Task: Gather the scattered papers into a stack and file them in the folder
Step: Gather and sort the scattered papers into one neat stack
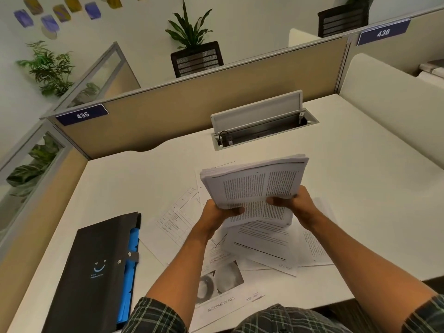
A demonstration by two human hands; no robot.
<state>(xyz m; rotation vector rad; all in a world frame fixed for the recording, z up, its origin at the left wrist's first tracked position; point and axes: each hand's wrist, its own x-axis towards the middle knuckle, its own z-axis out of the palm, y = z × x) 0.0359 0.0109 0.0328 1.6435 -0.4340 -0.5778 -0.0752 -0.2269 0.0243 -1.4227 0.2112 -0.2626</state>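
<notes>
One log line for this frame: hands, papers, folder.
left hand: holds thick white printed paper stack | right hand: holds stack | loose printed sheets: on white desk | black folder with blue dividers: closed, desk left

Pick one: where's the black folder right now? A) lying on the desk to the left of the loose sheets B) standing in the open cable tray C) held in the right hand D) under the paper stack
A: the black folder lies flat on the desk left of the loose sheets, untouched, while the left hand and right hand grip the paper stack above them.
</notes>
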